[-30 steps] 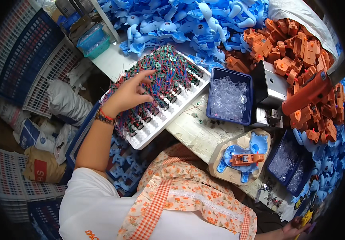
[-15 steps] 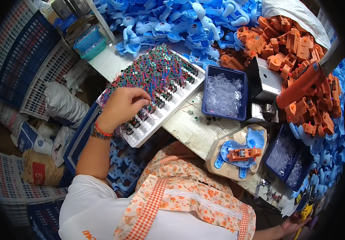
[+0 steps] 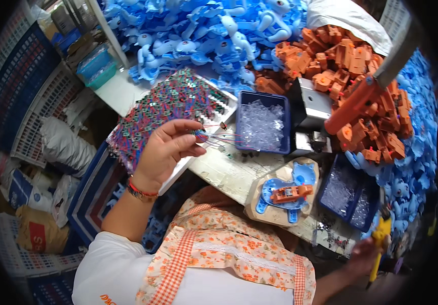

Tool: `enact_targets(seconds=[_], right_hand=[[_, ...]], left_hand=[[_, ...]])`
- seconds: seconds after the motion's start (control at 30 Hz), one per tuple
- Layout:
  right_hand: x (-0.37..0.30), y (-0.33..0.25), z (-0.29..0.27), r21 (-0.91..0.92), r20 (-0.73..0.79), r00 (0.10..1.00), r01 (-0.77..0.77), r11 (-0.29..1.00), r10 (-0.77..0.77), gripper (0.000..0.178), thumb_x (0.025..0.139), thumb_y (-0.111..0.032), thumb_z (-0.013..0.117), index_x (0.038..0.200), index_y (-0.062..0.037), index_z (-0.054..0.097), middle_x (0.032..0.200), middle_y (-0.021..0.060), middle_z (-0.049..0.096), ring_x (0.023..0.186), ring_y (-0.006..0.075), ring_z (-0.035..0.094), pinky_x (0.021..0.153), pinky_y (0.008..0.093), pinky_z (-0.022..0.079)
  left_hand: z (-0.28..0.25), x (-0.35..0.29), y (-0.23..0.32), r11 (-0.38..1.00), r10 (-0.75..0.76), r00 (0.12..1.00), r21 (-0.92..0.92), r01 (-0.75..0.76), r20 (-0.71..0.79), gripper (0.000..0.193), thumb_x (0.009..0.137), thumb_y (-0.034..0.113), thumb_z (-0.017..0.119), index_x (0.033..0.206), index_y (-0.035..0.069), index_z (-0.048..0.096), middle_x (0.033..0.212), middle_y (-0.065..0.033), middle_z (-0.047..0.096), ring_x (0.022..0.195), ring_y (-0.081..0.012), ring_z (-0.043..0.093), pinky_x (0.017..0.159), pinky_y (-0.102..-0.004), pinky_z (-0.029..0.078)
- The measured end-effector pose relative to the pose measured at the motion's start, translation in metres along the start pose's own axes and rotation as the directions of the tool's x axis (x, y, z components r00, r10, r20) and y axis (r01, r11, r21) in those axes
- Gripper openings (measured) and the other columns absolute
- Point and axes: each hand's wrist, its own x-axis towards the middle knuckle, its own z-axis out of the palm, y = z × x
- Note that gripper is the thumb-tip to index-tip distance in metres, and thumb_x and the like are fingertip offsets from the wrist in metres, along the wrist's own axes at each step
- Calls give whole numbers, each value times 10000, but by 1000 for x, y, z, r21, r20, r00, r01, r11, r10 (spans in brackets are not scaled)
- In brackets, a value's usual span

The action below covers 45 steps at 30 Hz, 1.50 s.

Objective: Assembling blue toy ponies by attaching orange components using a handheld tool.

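Observation:
My left hand (image 3: 164, 151) is closed in a pinch on a bundle of thin coloured wires (image 3: 219, 138) with small electronic parts at their ends. It is just above the near edge of a white tray (image 3: 181, 170), which is heaped with wired circuit boards (image 3: 170, 104). At the lower right, my right hand (image 3: 362, 256) grips a slim yellow hand tool (image 3: 382, 231); its exact kind is unclear. Between the hands, a tan block (image 3: 252, 201) cradles a blue animal-shaped toy shell (image 3: 303, 174), with an orange plastic housing (image 3: 290, 193) lying inside it.
Clear plastic pieces fill a dark blue bin (image 3: 286, 119) and a divided bin (image 3: 343, 195). Blue toy parts (image 3: 188, 43) and orange housings (image 3: 351, 66) are piled behind. An orange-and-grey bar (image 3: 353, 104) slants over the right side. Plastic crates (image 3: 13, 76) stand at left.
My left hand has lifted off the tray and moved right with the wires. My right hand has risen further into view with the yellow tool. The whole view has shifted slightly.

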Motion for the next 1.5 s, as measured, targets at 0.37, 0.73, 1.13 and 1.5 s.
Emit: enact_targets(seconds=[0.37, 0.73, 1.13, 1.5], right_hand=[[68, 115, 213, -466, 481, 874, 316, 826, -63, 454, 845, 73, 688, 1247, -55, 521, 1104, 208, 683, 902, 243, 717, 757, 318, 597], [80, 114, 233, -517, 621, 780, 479, 709, -75, 413, 844, 65, 696, 1204, -61, 538, 896, 149, 710, 824, 197, 713, 705, 282, 571], [84, 120, 250, -498, 628, 773, 489, 716, -90, 435, 820, 66, 718, 1196, -74, 551, 891, 138, 726, 779, 155, 702, 640, 239, 541], [53, 118, 187, -480, 400, 916, 203, 853, 7, 395, 938, -227, 658, 1254, -9, 567, 1022, 175, 692, 857, 222, 698, 698, 313, 575]], left_hand=[[77, -16, -67, 992, 78, 992, 96, -87, 95, 250, 890, -49, 625, 1136, -33, 579, 1062, -153, 680, 962, -220, 686, 830, -367, 604], [58, -8, -22, 579, -7, 872, 713, -396, 490, 287, 841, 99, 734, 1120, 62, 680, 999, -71, 660, 792, -101, 608, 624, -222, 462], [67, -1, -44, 943, -76, 916, 327, -63, 395, 129, 913, 65, 681, 1013, -1, 635, 949, -36, 666, 899, -103, 640, 802, -230, 496], [64, 21, -49, 830, -77, 944, 545, -117, 320, 97, 890, 71, 686, 943, -10, 673, 793, 8, 643, 668, -16, 556, 583, -183, 434]])
